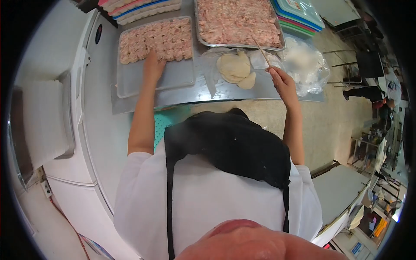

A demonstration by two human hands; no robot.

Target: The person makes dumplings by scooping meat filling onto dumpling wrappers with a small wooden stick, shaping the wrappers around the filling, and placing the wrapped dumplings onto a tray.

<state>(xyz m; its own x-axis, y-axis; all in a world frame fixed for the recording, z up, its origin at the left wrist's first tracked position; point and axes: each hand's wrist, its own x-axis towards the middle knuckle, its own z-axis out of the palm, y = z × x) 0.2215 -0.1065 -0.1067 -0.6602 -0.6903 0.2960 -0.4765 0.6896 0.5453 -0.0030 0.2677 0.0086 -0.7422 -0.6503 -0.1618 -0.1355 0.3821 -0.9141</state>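
My left hand (pixel 154 66) reaches into a clear plastic tray (pixel 173 79), its fingers closed at the front edge of packed rows of small meat-topped dumplings (pixel 156 39). They seem to grip one dumpling there, partly hidden by the hand. My right hand (pixel 284 84) holds a thin wooden stick (pixel 261 50) by its lower end, the tip pointing up over a metal tray (pixel 242 45) filled with pinkish minced meat (pixel 238 21). Between the hands lies a stack of round, pale dough wrappers (pixel 233 67), with one or two slipped toward the table's front edge.
A clear plastic bag (pixel 305 65) with white contents sits at the steel table's (pixel 203 91) right end. Colored lids (pixel 301 15) are stacked behind it; filled trays (pixel 145 11) stack at back left. A white refrigerator (pixel 97 108) stands close on the left. Another person (pixel 368 93) is far right.
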